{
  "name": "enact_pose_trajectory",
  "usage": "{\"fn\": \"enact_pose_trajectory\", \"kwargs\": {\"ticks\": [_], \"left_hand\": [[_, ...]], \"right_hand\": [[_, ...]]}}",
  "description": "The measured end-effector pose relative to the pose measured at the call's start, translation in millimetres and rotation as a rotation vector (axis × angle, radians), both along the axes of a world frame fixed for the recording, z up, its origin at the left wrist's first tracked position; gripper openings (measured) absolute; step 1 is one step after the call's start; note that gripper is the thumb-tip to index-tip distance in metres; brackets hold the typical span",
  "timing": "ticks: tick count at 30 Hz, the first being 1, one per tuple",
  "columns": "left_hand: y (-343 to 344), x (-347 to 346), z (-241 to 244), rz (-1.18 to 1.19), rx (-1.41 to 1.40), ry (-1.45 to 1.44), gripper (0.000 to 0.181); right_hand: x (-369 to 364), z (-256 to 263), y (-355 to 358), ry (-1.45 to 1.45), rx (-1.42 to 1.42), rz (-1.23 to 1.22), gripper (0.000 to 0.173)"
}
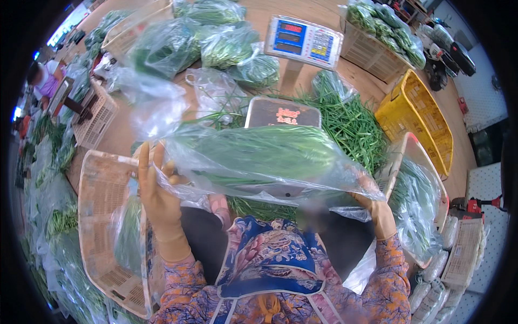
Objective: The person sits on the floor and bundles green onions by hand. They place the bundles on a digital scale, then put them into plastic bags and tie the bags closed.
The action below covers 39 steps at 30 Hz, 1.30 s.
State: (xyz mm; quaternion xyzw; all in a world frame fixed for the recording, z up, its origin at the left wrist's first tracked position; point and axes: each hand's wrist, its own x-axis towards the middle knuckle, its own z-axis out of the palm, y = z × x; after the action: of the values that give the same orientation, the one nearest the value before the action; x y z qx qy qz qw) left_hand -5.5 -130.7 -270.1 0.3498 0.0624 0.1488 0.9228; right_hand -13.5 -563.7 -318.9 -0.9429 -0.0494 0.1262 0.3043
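A clear plastic bag (279, 188) full of long green leafy stalks (259, 150) is stretched level before me, above a platform scale's dark pan (283, 111). My left hand (162, 190), in a tan rubber glove, holds the bag's left end, with some fingers raised and plastic film between them. At the bag's right corner, my gloved right hand (374, 200) grips the film; its fingertips are partly behind the plastic. Loose green stalks (352, 125) lie in a heap right of the scale, and more lie below the bag. The scale's lit display (303, 42) stands behind.
A beige plastic crate (109, 178) with a bagged bundle (129, 235) is at my left. Another crate (412, 150) holding bagged greens stands right, near a yellow crate (421, 117). Filled bags (226, 44) lie beyond the scale. A person (46, 81) is at far left.
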Motion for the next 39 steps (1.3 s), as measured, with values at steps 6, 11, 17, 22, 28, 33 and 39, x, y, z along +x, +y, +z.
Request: {"fn": "enact_pose_trajectory", "kwargs": {"ticks": [6,11,17,22,28,33,39], "left_hand": [[-64,34,-64,-0.596,1.834,-0.480,0.059],[-64,103,-136,-0.428,2.423,0.263,0.059],[-34,169,-168,0.068,2.421,0.200,0.066],[31,181,-228,-0.370,1.789,0.627,0.054],[94,157,-278,-0.404,0.463,0.591,0.043],[94,131,-269,-0.494,0.327,0.794,0.052],[59,96,-276,-0.483,0.052,0.737,0.049]], "right_hand": [[53,-8,1,-0.139,0.451,-0.039,0.053],[133,-83,-12,-0.117,0.110,-0.105,0.050],[208,-178,-21,-0.042,0.218,-0.085,0.044],[195,-203,-17,0.061,0.598,-0.134,0.036],[94,-269,-46,0.272,0.916,-0.311,0.036],[43,-266,-27,0.277,1.256,-0.672,0.034],[7,-268,0,0.201,1.647,-0.782,0.034]]}}
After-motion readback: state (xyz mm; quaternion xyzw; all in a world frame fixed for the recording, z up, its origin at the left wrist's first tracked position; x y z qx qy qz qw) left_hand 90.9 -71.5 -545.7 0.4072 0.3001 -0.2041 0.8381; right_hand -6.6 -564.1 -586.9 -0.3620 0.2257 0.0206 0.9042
